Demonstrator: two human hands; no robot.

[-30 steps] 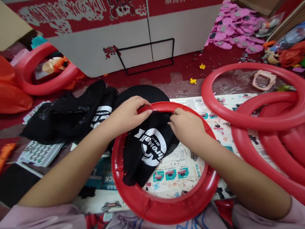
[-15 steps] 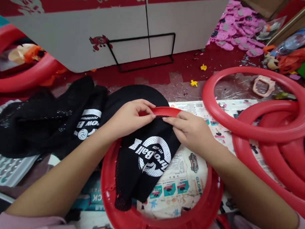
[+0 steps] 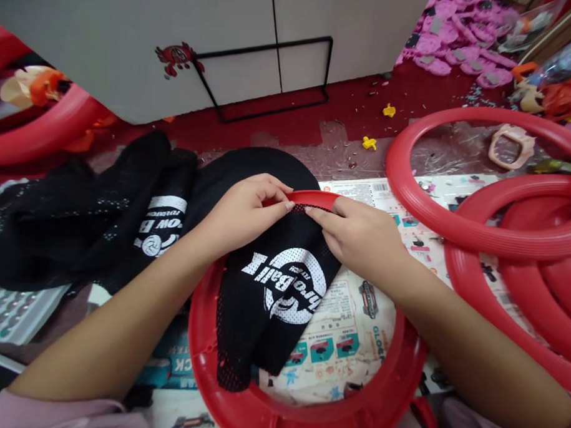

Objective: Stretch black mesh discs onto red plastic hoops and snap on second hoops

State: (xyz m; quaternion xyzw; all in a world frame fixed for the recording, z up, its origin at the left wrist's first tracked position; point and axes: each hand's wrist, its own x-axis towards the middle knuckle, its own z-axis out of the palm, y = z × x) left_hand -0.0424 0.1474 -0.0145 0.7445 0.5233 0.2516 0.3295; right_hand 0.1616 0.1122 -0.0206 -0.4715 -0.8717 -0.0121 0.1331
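Observation:
A black mesh cloth (image 3: 263, 325) with a white printed logo lies across a red plastic ring (image 3: 402, 368), its upper edge at the ring's far rim. My left hand (image 3: 248, 209) pinches that edge against the rim, thumb and fingertips close together. Just to its right, my right hand (image 3: 359, 235) presses the same edge with a stretched index finger, its other fingers curled around the rim. Both hands are closed on the cloth and ring. The cloth's lower end hangs over the ring's left side.
More red rings (image 3: 458, 235) lie stacked at the right. Black mesh cloths (image 3: 79, 225) are heaped at the left, over a tray of small metal pieces (image 3: 15, 311). Behind stands a white box (image 3: 226, 24) near a black wire frame (image 3: 265, 110). Pink pieces (image 3: 441, 44) pile up at the back right.
The view has shifted slightly, so the background sits higher. My right index finger and thumb have moved a little along the cloth's edge; both hands keep their hold.

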